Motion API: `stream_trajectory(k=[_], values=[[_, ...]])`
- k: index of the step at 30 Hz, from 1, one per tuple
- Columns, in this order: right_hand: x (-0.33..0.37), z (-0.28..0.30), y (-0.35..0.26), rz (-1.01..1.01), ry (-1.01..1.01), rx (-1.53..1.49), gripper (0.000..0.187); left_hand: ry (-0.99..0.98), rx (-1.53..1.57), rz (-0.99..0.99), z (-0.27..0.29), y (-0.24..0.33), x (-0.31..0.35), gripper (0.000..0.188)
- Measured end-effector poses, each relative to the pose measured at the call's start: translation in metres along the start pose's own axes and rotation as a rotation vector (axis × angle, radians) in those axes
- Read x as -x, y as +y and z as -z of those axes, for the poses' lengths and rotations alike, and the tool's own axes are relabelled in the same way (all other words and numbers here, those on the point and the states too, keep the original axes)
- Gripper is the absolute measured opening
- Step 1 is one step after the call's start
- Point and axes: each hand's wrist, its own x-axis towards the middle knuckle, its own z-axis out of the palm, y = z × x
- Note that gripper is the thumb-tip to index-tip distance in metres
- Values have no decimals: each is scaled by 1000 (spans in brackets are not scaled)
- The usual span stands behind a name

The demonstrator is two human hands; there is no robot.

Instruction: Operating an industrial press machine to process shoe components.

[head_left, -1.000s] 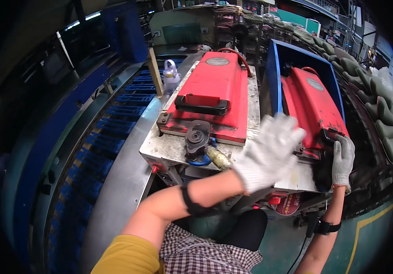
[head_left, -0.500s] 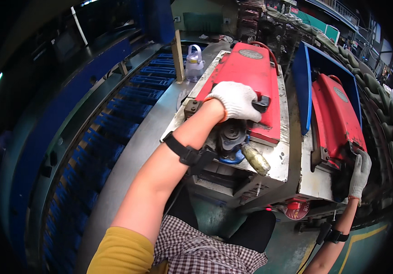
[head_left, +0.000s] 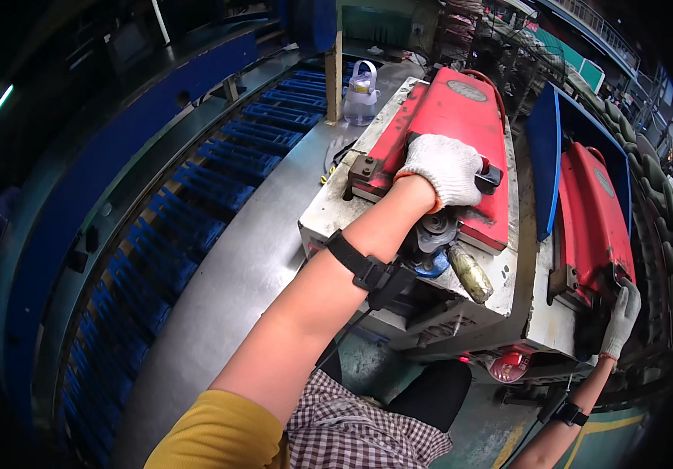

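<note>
My left hand [head_left: 444, 168], in a white knit glove, lies across the front of the nearer red machine cover [head_left: 461, 117]. Its fingers wrap a black handle [head_left: 489, 179] whose end sticks out on the right. Below this hand sit a dark round knob [head_left: 436, 230] and a stubby, tape-wrapped grip [head_left: 470, 273]. Farther right, my gloved right hand [head_left: 622, 319] reaches up to the front of a second red machine cover [head_left: 591, 215]. Its fingers are closed on a black handle [head_left: 622, 273] there, partly hidden by the glove.
Left of the machines runs a bare metal ledge [head_left: 219, 289] beside a conveyor with blue slats [head_left: 164, 234]. A clear lilac-lidded bottle [head_left: 361, 98] stands behind, near a wooden post [head_left: 334, 86]. Blue panels [head_left: 543, 156] surround the second machine. A red switch [head_left: 513, 359] sits low between them.
The view has turned a little left, so the machines appear farther right. Both hands stay at the same handles.
</note>
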Motion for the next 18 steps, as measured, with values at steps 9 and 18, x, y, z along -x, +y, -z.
stream_trajectory(k=[9,18], values=[[4,2,-7,-5,95,-31,28,46,8,0,-4,7,-5,32],[7,7,-60,15,115,20,22,62,-30,9,-8,3,0,35]])
